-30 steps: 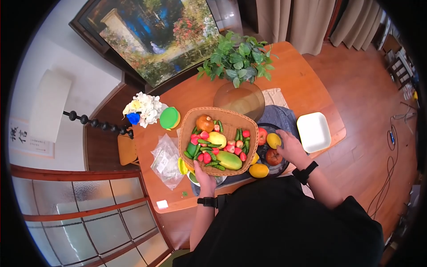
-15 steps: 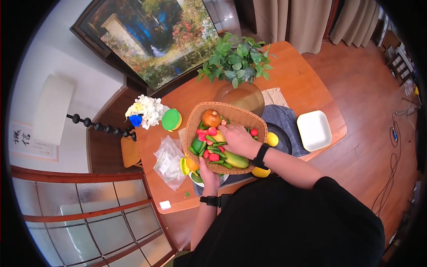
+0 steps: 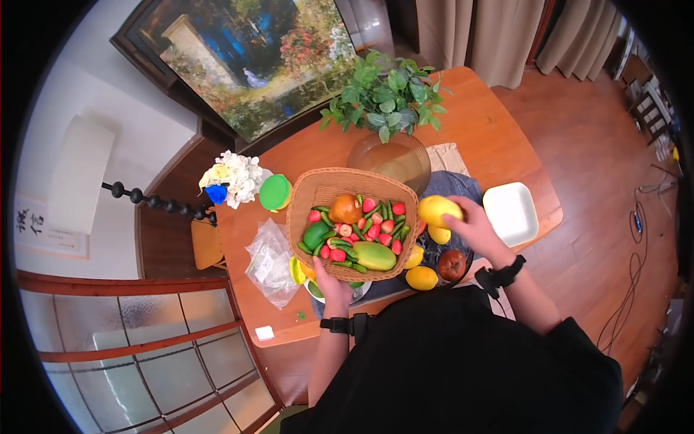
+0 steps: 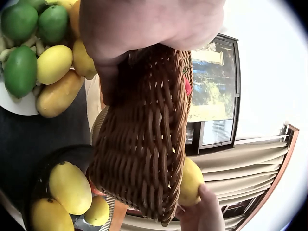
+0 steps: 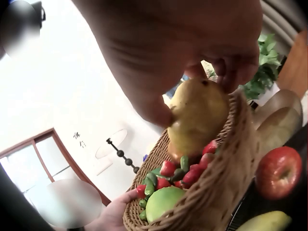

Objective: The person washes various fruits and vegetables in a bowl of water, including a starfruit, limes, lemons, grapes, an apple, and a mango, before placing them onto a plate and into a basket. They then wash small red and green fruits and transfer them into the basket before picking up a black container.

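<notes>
My left hand [image 3: 332,293] grips the near side of a wicker basket [image 3: 303,189], which is tilted toward me. Inside lie a green papaya-like fruit [image 3: 374,256], a brownish round fruit [image 3: 345,208], several small green peppers and small red fruits [image 3: 337,254]. To the right of the basket, my right hand [image 3: 483,230] holds a yellow mango [image 3: 438,210] between thumb and fingers. Below it is a dark plate [image 3: 431,253] with a small lemon [image 3: 439,235], a dark red round fruit [image 3: 452,265] and yellow mangoes [image 3: 421,278]. The right wrist view also shows a red apple [image 5: 279,172] there.
A white dish [image 3: 510,213] stands at the right table edge. Behind the basket are a glass bowl [image 3: 390,163] and a leafy plant [image 3: 390,94]. On the left lie a plastic bag [image 3: 271,264] and a green-lidded container [image 3: 275,192]. A white plate [image 4: 19,107] of fruit sits beneath the basket.
My right hand went from the dark plate into the basket, then came back out to the right with the yellow mango. The basket shifted right, then back left, in my left hand.
</notes>
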The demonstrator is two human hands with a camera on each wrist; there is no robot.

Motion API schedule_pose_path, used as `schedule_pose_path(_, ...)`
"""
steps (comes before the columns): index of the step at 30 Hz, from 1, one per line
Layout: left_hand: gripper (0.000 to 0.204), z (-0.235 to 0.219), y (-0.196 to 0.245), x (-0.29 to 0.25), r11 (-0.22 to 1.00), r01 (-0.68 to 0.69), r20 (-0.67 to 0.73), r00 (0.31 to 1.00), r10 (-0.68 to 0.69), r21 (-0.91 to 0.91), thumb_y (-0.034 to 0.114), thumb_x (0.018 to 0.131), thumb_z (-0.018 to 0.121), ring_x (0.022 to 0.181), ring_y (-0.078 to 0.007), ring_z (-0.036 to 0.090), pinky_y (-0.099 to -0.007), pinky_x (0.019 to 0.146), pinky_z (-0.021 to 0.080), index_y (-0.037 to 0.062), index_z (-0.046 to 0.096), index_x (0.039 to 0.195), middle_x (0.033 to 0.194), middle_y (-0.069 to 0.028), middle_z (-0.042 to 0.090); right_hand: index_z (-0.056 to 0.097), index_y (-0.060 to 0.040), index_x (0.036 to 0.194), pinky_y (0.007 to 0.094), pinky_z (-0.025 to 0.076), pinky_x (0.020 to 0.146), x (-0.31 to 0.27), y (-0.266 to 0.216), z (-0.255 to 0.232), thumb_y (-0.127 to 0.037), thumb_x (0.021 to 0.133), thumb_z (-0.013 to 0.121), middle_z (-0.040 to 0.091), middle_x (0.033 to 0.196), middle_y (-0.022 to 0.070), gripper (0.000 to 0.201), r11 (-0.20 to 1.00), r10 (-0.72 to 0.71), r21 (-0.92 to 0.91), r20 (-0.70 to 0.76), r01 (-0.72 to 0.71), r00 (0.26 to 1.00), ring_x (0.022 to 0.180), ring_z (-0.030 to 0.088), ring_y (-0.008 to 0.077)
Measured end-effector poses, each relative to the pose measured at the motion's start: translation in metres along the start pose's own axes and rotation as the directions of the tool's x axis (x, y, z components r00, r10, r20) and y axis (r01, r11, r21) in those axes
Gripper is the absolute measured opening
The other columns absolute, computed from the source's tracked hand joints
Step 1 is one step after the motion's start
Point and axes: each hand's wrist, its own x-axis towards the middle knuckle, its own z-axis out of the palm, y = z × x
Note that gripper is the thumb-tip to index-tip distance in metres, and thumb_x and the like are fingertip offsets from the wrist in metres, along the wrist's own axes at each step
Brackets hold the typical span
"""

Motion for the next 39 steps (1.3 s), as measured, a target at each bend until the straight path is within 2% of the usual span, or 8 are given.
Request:
schedule_pose_path(3,0.060,0.002,0.001,-0.002,1.000,-0.014,-0.024,1.000,0.013,-0.010,0.049,0.104,0.035,0.137,-0.0296,0.041,-0.0467,0.116,0.031,0.0064,0.035,0.147,0.150,-0.0122,0.041,0.058,0.0060,0.122,0.0352,0.050,0.089,-0.011,0.018,-0.029,-0.025,0.084,0.070,0.066,0.106,0.0200,0.050,0.981,0.143,-0.113,-0.125,-0.157,0.982,0.099,0.065,0.0266)
schedule_pose_path(7,0.060,-0.002,0.003,0.000,1.000,-0.012,-0.002,1.000,0.012,-0.022,0.048,0.104,0.035,0.138,-0.0296,0.040,-0.0472,0.116,0.030,0.0066,0.034,0.148,0.151,-0.0123,0.041,0.057,0.0053,0.122,0.0377,0.051,0.090,-0.028,0.045,-0.032,-0.023,0.079,0.071,0.065,0.109,0.0232,0.053,0.884,0.253,-0.400,-0.023,-0.241,0.967,0.101,0.065,0.0323)
schedule_pose_path(15,0.058,0.002,0.004,-0.004,1.000,-0.023,0.004,1.000,0.023,0.009,0.045,0.105,0.034,0.137,-0.0285,0.041,-0.0465,0.116,0.031,0.0061,0.034,0.147,0.150,-0.0120,0.041,0.062,-0.0003,0.113,0.0432,0.050,0.091,-0.024,0.035,0.007,-0.012,0.079,0.068,0.063,0.111,0.0216,0.037,0.837,-0.062,-0.547,-0.118,-0.013,0.991,0.104,0.061,0.0393)
schedule_pose_path(17,0.057,0.001,0.002,-0.004,0.999,-0.034,0.009,0.999,0.034,0.025,0.045,0.105,0.034,0.137,-0.0284,0.041,-0.0462,0.116,0.032,0.0061,0.034,0.147,0.150,-0.0119,0.042,0.065,-0.0017,0.108,0.0444,0.051,0.088,-0.012,-0.012,0.020,-0.010,0.080,0.067,0.064,0.105,0.0197,0.029,0.877,-0.303,-0.438,-0.182,0.199,0.935,0.100,0.062,0.0385)
schedule_pose_path(21,0.056,0.009,0.000,-0.009,0.999,-0.044,0.007,0.999,0.044,0.023,0.043,0.105,0.040,0.134,-0.0265,0.045,-0.0431,0.113,0.035,0.0045,0.038,0.145,0.147,-0.0107,0.045,0.068,-0.0042,0.098,0.0429,0.051,0.080,0.006,-0.064,0.063,-0.019,0.079,0.072,0.065,0.090,0.0142,0.025,0.695,-0.586,-0.349,0.230,0.628,0.777,0.092,0.064,0.0341)
schedule_pose_path(24,0.056,0.013,-0.001,-0.012,0.999,-0.038,0.034,0.999,0.037,0.016,0.043,0.105,0.040,0.133,-0.0262,0.045,-0.0428,0.113,0.035,0.0046,0.038,0.145,0.146,-0.0108,0.046,0.068,-0.0030,0.097,0.0407,0.049,0.080,-0.002,-0.075,0.093,-0.023,0.075,0.074,0.066,0.092,0.0127,0.030,0.619,-0.317,-0.529,0.508,0.580,0.801,0.092,0.064,0.0300)
schedule_pose_path(29,0.056,0.015,-0.001,-0.011,0.999,-0.045,0.032,0.998,0.045,0.017,0.043,0.105,0.038,0.133,-0.0266,0.045,-0.0434,0.113,0.034,0.0048,0.038,0.145,0.146,-0.0113,0.045,0.068,0.0004,0.093,0.0391,0.045,0.084,-0.005,-0.054,0.124,-0.024,0.071,0.075,0.065,0.097,0.0128,0.034,0.517,-0.288,-0.655,0.474,0.551,0.833,0.097,0.061,0.0280)
schedule_pose_path(39,0.059,0.013,0.004,-0.012,1.000,-0.006,0.033,0.999,0.005,0.010,0.047,0.105,0.032,0.138,-0.0291,0.040,-0.0474,0.115,0.031,0.0073,0.034,0.148,0.150,-0.0120,0.041,0.067,0.0045,0.094,0.0477,0.049,0.085,-0.004,-0.074,0.061,-0.036,0.080,0.058,0.066,0.088,0.0252,0.043,0.794,-0.234,-0.492,0.292,0.356,0.927,0.089,0.064,0.0394)
